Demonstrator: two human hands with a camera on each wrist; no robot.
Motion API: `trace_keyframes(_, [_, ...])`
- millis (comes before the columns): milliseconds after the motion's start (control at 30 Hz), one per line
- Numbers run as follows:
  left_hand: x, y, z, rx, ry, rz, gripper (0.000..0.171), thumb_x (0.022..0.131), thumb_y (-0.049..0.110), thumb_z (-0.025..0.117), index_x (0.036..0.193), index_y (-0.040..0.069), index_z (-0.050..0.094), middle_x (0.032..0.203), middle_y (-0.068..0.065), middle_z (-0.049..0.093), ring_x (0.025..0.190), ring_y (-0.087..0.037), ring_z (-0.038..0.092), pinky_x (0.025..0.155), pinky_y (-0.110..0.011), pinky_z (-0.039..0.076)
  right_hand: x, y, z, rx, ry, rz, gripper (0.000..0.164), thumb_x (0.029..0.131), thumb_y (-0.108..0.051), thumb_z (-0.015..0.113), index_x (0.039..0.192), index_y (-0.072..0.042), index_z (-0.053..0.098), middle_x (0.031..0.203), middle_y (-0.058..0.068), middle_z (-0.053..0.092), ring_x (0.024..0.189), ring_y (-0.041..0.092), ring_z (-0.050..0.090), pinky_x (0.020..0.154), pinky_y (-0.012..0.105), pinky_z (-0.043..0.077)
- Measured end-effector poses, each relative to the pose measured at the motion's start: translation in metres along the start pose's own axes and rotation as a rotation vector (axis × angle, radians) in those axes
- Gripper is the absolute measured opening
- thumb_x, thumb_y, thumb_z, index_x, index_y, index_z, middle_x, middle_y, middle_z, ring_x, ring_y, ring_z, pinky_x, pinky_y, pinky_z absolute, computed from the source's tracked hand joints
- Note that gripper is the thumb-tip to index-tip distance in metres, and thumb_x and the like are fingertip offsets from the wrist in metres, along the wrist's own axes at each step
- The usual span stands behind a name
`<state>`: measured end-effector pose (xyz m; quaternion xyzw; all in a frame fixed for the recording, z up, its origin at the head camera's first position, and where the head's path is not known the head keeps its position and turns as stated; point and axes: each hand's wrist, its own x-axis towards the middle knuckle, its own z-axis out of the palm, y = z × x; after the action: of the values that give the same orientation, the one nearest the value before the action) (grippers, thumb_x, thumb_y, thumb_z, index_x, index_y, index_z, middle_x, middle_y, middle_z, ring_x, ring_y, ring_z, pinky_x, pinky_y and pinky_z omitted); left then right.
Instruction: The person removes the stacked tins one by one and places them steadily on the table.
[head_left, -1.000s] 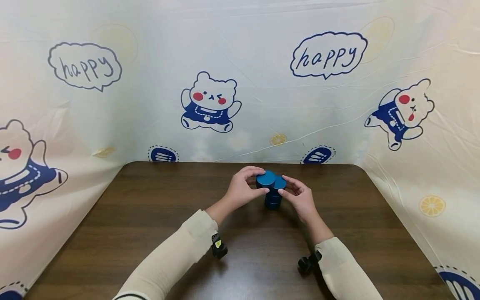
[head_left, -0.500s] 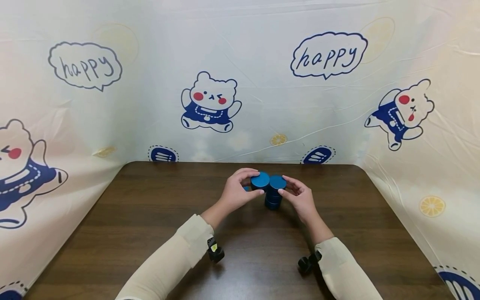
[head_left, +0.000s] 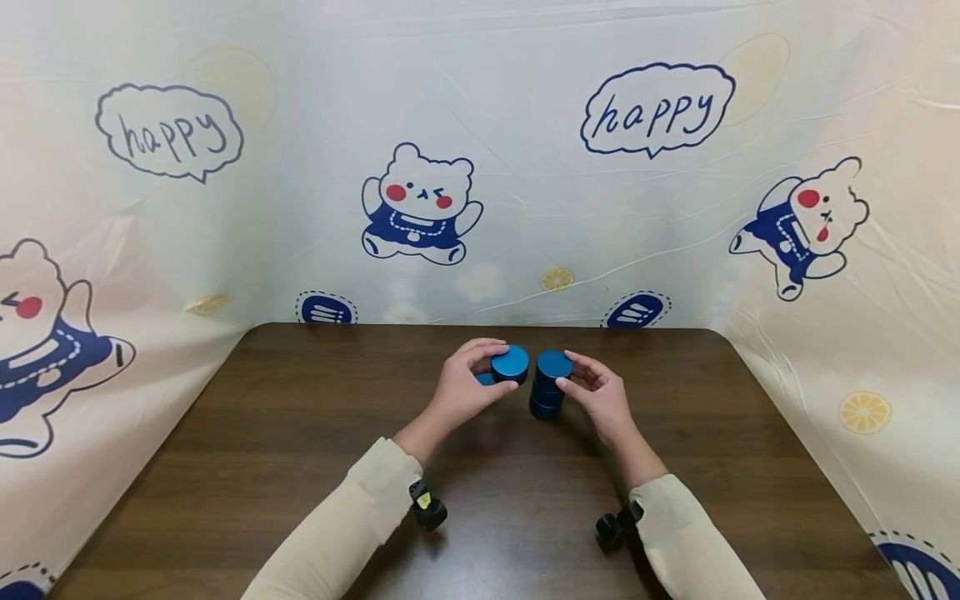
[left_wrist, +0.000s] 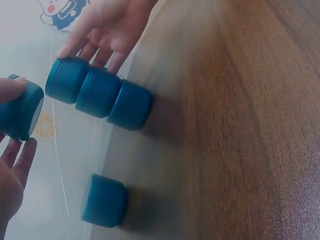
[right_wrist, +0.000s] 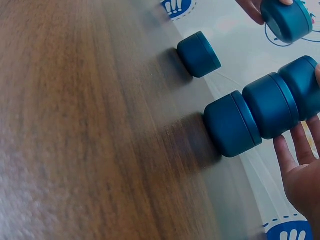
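My left hand (head_left: pixel 457 390) pinches a round blue tin (head_left: pixel 510 360) between thumb and fingers, holding it above the table. Just to the right, three similar tins stand in an upright stack (left_wrist: pixel 99 94). Around the top tin of that stack (right_wrist: pixel 301 84) curl the thumb and fingers of my right hand (head_left: pixel 606 404); lower fingers lie along its side in the right wrist view. A further blue tin (right_wrist: pixel 198 55) rests alone on the table, partly hidden behind my left hand in the head view. A gap separates the lifted tin from the stack.
Everything stands on a dark brown wooden table (head_left: pixel 300 400). Behind it hangs a pale curtain (head_left: pixel 525 100) printed with bears and lettering. A small black wrist camera (head_left: pixel 429 508) sits on the left sleeve, another camera (head_left: pixel 613 528) on the right.
My left hand has carried its tin leftward and slightly down, away from the stack. The lone tin behind has come partly into sight. My right hand stays put on the stack.
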<state>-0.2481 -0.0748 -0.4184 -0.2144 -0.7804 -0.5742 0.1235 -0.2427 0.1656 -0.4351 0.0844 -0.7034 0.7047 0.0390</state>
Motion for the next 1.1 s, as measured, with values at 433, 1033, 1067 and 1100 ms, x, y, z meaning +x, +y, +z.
trace_keyframes(433, [-0.008,-0.004,-0.006,0.007,0.027,-0.020,0.046,0.075,0.009,0.085,0.118,0.007,0.069,0.127,-0.004,0.059,0.114,-0.025,0.059,0.093,-0.046,0.051,-0.001,0.000,-0.001,0.009,0.004,0.008,0.047,0.088,-0.003,0.072,0.132,0.003,0.057,0.127,0.018,0.059,0.110,0.021,0.057,0.092,0.022,0.049])
trace_keyframes(1033, [-0.020,0.004,-0.019,0.033,0.119,-0.005,0.049,0.072,-0.005,0.083,0.117,-0.007,0.066,0.127,-0.021,0.058,0.114,-0.038,0.057,0.091,-0.052,0.051,0.005,0.012,-0.003,0.001,-0.004,0.006,0.049,0.088,-0.006,0.072,0.134,0.001,0.057,0.130,0.018,0.058,0.113,0.024,0.055,0.092,0.021,0.049])
trace_keyframes(1067, [-0.022,0.009,-0.021,0.032,0.122,-0.005,0.049,0.072,-0.006,0.083,0.117,-0.008,0.065,0.127,-0.022,0.058,0.114,-0.039,0.057,0.091,-0.053,0.051,0.006,0.015,-0.004,0.005,-0.003,0.008,0.049,0.088,-0.006,0.073,0.134,0.000,0.057,0.130,0.017,0.058,0.113,0.024,0.055,0.093,0.021,0.048])
trace_keyframes(1100, [-0.023,0.013,-0.023,0.033,0.125,-0.004,0.048,0.072,-0.007,0.082,0.117,-0.009,0.065,0.126,-0.023,0.058,0.114,-0.039,0.057,0.091,-0.053,0.051,0.008,0.019,-0.005,0.005,-0.002,0.008,0.049,0.088,-0.007,0.073,0.134,-0.001,0.057,0.130,0.017,0.058,0.113,0.023,0.055,0.093,0.021,0.048])
